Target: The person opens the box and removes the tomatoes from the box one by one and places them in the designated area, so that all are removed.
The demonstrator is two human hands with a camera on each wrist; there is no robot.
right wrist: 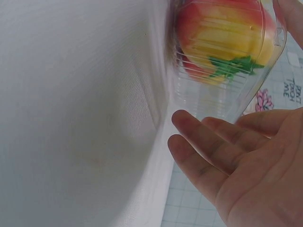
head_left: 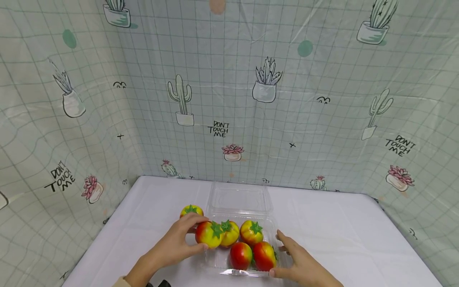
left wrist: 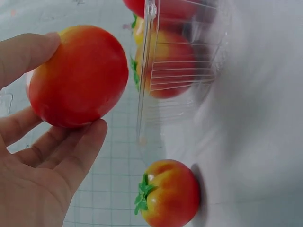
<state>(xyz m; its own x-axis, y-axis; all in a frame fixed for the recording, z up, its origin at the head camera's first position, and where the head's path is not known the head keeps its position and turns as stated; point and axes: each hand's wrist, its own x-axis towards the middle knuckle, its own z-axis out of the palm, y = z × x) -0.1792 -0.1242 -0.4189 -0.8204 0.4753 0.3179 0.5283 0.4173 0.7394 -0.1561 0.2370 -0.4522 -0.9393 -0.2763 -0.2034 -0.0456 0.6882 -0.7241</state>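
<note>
My left hand [head_left: 179, 241] grips a red-and-yellow tomato [left wrist: 83, 78] with a green star-shaped leaf top, thumb on one side and fingertips on the other. That tomato is raised at the left side of a clear plastic clamshell box [head_left: 218, 261], beside its wall in the left wrist view. Inside the box lie several more tomatoes [head_left: 241, 255], two of them in the near row. At the box's right side is my right hand [head_left: 299, 261], its fingers [right wrist: 203, 146] loosely extended and its thumb by the near corner. Another tomato [left wrist: 170, 194] lies on the table outside the box, behind my left hand.
The box's transparent lid [head_left: 239, 198] is folded back flat toward the far side. A white cloth covers the table [head_left: 340, 235]. Grid-patterned curtains [head_left: 229, 99] with cactus drawings stand behind and on both sides.
</note>
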